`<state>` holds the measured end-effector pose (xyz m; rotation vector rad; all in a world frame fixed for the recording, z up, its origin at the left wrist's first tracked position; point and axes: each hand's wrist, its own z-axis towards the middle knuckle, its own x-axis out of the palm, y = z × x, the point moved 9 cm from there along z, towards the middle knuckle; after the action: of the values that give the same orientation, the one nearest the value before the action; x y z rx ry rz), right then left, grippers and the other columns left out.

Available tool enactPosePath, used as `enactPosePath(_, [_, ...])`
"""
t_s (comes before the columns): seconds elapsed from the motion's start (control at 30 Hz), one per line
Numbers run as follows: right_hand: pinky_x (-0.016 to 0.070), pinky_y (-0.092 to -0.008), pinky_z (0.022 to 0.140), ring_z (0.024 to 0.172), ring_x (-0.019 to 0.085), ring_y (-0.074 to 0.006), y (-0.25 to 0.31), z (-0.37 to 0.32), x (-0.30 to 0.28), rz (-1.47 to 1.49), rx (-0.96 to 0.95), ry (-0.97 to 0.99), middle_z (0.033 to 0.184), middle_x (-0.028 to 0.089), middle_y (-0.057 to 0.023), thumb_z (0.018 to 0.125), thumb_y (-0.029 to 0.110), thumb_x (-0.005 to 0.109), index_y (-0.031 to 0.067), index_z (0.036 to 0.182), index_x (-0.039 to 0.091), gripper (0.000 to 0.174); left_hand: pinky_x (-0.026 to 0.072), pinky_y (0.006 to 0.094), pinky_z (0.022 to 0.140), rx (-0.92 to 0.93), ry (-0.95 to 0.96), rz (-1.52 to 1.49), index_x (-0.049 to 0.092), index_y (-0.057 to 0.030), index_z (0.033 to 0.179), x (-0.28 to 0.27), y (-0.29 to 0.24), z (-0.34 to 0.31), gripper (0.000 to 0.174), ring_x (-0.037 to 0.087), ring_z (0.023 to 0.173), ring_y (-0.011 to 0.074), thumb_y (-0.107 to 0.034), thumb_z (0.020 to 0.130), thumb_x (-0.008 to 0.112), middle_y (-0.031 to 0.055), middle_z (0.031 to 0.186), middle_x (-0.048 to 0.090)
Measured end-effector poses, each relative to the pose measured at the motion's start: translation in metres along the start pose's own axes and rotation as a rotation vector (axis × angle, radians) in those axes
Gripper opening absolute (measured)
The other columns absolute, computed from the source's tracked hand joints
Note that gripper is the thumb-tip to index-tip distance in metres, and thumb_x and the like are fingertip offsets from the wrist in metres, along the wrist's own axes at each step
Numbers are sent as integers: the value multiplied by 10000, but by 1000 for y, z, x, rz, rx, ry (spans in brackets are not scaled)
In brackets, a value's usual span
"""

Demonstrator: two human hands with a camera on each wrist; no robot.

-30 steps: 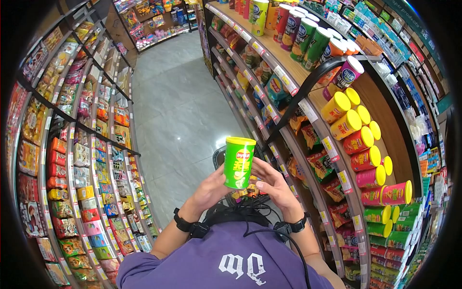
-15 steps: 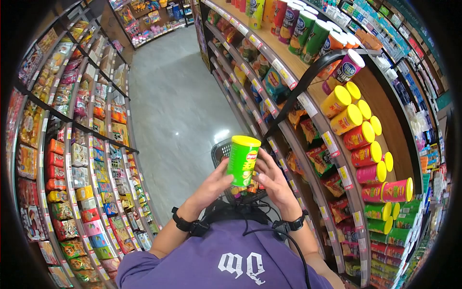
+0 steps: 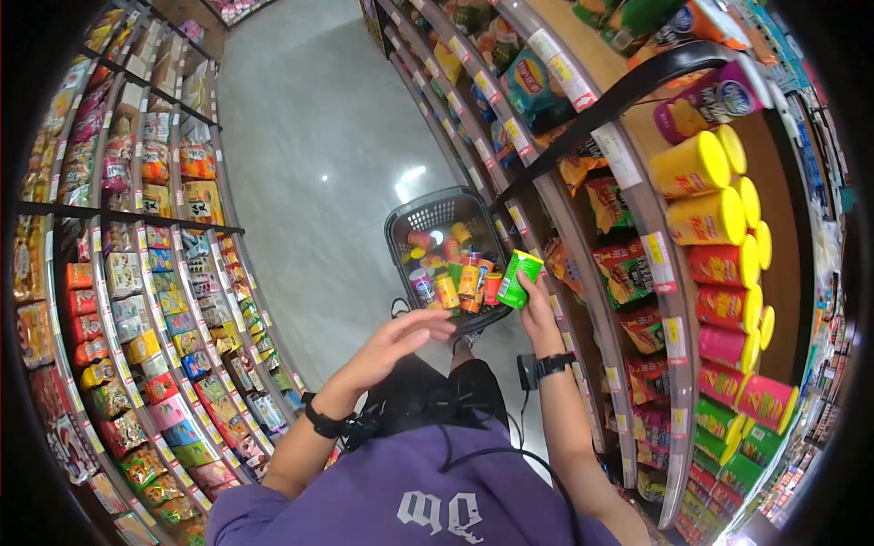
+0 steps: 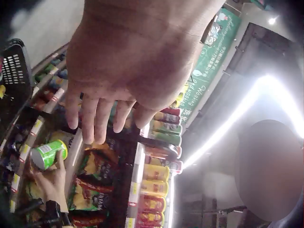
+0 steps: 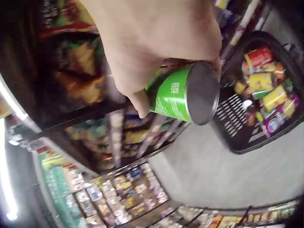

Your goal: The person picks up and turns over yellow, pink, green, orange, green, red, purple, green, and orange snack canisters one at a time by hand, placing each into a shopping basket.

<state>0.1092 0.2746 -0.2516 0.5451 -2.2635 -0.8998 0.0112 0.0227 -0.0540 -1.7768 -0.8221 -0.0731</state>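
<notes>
My right hand (image 3: 540,314) grips a green can with a yellow lid (image 3: 521,278) beside the right edge of a black basket (image 3: 395,238). Seen from the right wrist, the can (image 5: 175,95) is tilted with its metal bottom showing, and the fingers and thumb of my right hand (image 5: 156,42) wrap it. My left hand (image 3: 390,348) holds nothing, its fingers extended near the basket's lower left; the left wrist view shows this hand (image 4: 128,71) with fingers spread a little. Several cans (image 3: 446,292) lie in the basket, some yellow, red or purple.
Shelves of packaged snacks (image 3: 141,305) line the left side. On the right, a shelf holds yellow-lidded cans (image 3: 724,264), with chip bags (image 3: 624,273) below and a black rail (image 3: 583,146) across. Grey floor (image 3: 309,127) runs between them.
My left hand has let go of the green can and moved left. My right hand has carried the can right and tilted it. The view has dropped, bringing the basket into sight.
</notes>
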Motion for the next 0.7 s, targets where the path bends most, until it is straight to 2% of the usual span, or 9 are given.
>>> enactPosePath(0.07, [525, -376, 962, 1077, 673, -193, -49, 42, -48, -56, 54, -112, 1198, 666, -84, 950, 170, 706, 49, 1352, 523, 458, 440, 353, 1069, -72, -99, 6, 536, -18, 1428, -22, 22, -1, 436, 613, 1201, 200, -259, 1065, 540, 101, 1270, 671])
enactPosePath(0.17, [568, -374, 865, 1031, 674, -198, -138, 87, -101, -218, 276, -145, 1168, 654, -63, 877, 196, 770, 87, 1333, 527, 528, 457, 342, 1041, -165, -229, -78, 549, 2, 1405, -47, 64, -10, 424, 628, 1156, 197, -258, 1071, 527, 117, 1211, 686])
enactPosePath(0.2, [568, -374, 865, 1031, 674, -198, -166, 101, -114, -215, 303, -142, 1168, 654, -63, 877, 196, 770, 87, 1333, 527, 528, 457, 342, 1041, -186, -245, -83, 549, 2, 1405, -51, 78, -15, 424, 628, 1156, 197, -258, 1071, 527, 117, 1211, 686])
enactPosePath(0.27, [581, -382, 833, 1015, 682, -222, -207, 138, -136, -499, 333, -173, 1159, 655, -78, 841, 195, 794, 78, 1331, 517, 574, 477, 363, 1027, -229, -339, -65, 557, 17, 1386, -68, 104, -22, 441, 666, 1115, 236, -290, 1072, 507, 158, 1196, 699])
enactPosePath(0.3, [576, -376, 846, 1029, 680, -241, -254, 170, -167, -518, 322, -192, 1167, 655, -96, 800, 161, 816, 62, 1347, 500, 639, 464, 335, 1029, -254, -357, -109, 548, 24, 1392, -76, 118, -26, 413, 639, 1133, 202, -243, 1080, 505, 130, 1200, 685])
enactPosePath(0.47, [545, -394, 916, 1092, 664, -286, -283, 265, -118, -687, 101, -238, 1233, 651, -138, 763, 110, 830, 29, 1396, 476, 729, 465, 341, 1027, -376, -517, -161, 548, 30, 1386, -112, 185, -51, 414, 651, 1130, 218, -245, 1080, 496, 150, 1196, 690])
enactPosePath(0.53, [507, -447, 987, 1173, 632, -379, -272, 302, -88, -1071, -204, -227, 1298, 631, -222, 749, 205, 857, 15, 1446, 435, 837, 468, 342, 1027, -413, -564, -187, 548, 31, 1385, -120, 212, -60, 416, 655, 1132, 226, -245, 1079, 495, 158, 1197, 692])
enactPosePath(0.67, [488, -486, 1003, 1195, 601, -433, -294, 362, -55, -1191, -42, -130, 1302, 621, -253, 743, 234, 862, 9, 1430, 440, 837, 479, 390, 1061, -442, -695, -334, 534, 62, 1375, -130, 255, -72, 413, 662, 1144, 283, -220, 1080, 466, 211, 1205, 682])
enactPosePath(0.7, [490, -492, 997, 1197, 597, -439, -305, 375, -54, -1235, -40, -109, 1293, 623, -258, 742, 241, 863, 9, 1415, 452, 822, 483, 412, 1055, -445, -717, -353, 536, 69, 1364, -132, 263, -70, 452, 669, 1134, 302, -269, 1067, 497, 222, 1202, 677])
